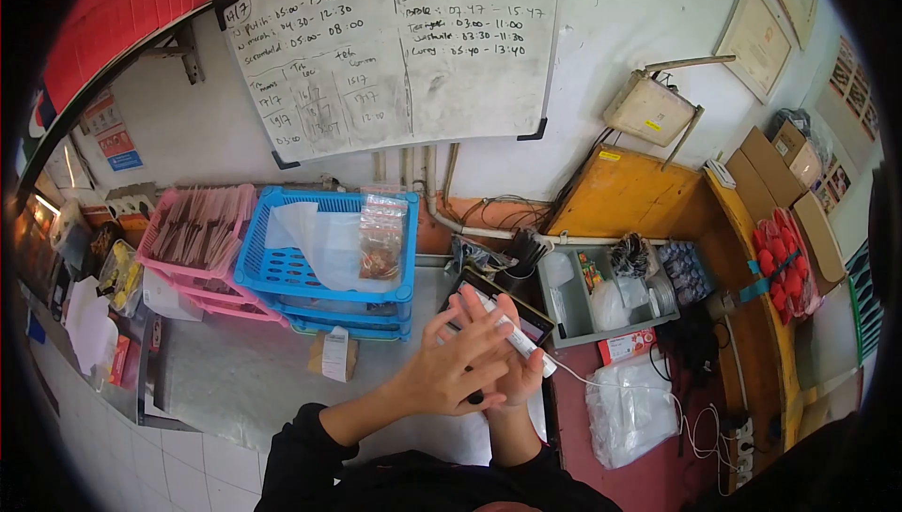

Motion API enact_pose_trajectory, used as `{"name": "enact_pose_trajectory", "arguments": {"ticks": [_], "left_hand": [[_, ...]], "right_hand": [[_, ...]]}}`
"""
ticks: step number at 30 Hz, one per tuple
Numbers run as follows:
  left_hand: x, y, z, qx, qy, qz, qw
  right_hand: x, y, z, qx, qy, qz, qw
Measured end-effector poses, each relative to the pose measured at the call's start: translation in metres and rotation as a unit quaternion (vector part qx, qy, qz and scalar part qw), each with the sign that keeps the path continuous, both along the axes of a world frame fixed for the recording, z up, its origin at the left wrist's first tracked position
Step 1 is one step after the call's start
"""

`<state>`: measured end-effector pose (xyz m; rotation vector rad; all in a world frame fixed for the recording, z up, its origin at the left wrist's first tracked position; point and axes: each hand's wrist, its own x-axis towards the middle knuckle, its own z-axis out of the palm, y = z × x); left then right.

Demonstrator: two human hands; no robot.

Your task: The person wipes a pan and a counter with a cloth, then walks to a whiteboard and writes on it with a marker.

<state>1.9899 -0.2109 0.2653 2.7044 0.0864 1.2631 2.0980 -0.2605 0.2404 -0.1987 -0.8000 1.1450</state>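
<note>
My left hand lies across the palm of my right hand, with its fingers stretched out. My right hand is turned palm up, its fingers spread and partly covered by the left. A small black item shows by the base of the palms; what it is I cannot make out. A long white bar-shaped thing with a white cable shows beside and behind my right fingers. Whether my hand touches it I cannot tell. Just behind the hands is a dark-framed tray or screen, partly hidden.
Left of my hands stand stacked blue baskets and pink baskets of packets. A brown packet with a paper slip lies at the metal table's front. To the right are a grey divided bin, clear plastic bags and trailing cables.
</note>
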Motion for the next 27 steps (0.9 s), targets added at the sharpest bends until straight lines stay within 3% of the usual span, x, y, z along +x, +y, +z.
{"name": "enact_pose_trajectory", "arguments": {"ticks": [2, 5, 8, 14, 17, 21, 25, 27], "left_hand": [[0.005, 0.002, -0.001, -0.017, 0.001, 0.009, 1.0], [0.003, 0.001, -0.001, -0.021, -0.004, 0.007, 1.0], [-0.001, 0.001, -0.002, -0.02, -0.011, 0.009, 1.0], [-0.007, 0.004, -0.004, -0.029, -0.006, 0.041, 0.999], [-0.007, 0.007, -0.006, -0.03, -0.02, 0.064, 0.997], [-0.006, 0.007, -0.007, -0.059, -0.05, 0.071, 0.994], [-0.01, 0.014, -0.01, -0.042, -0.039, 0.085, 0.995], [-0.016, 0.018, -0.01, -0.05, -0.045, 0.096, 0.993]], "right_hand": [[0.0, -0.005, 0.008, -0.016, -0.052, -0.019, 0.998], [-0.001, -0.003, -0.001, 0.004, 0.03, 0.005, 1.0], [0.004, 0.001, -0.004, -0.006, -0.011, -0.056, 0.998], [0.001, -0.002, -0.003, 0.013, 0.01, -0.057, 0.998], [-0.002, 0.002, -0.007, 0.106, -0.073, -0.086, 0.988], [-0.007, 0.005, -0.013, 0.052, -0.226, -0.169, 0.958], [-0.002, 0.011, -0.007, 0.054, -0.207, -0.175, 0.961], [0.013, 0.025, 0.011, 0.069, -0.235, -0.23, 0.942]]}}
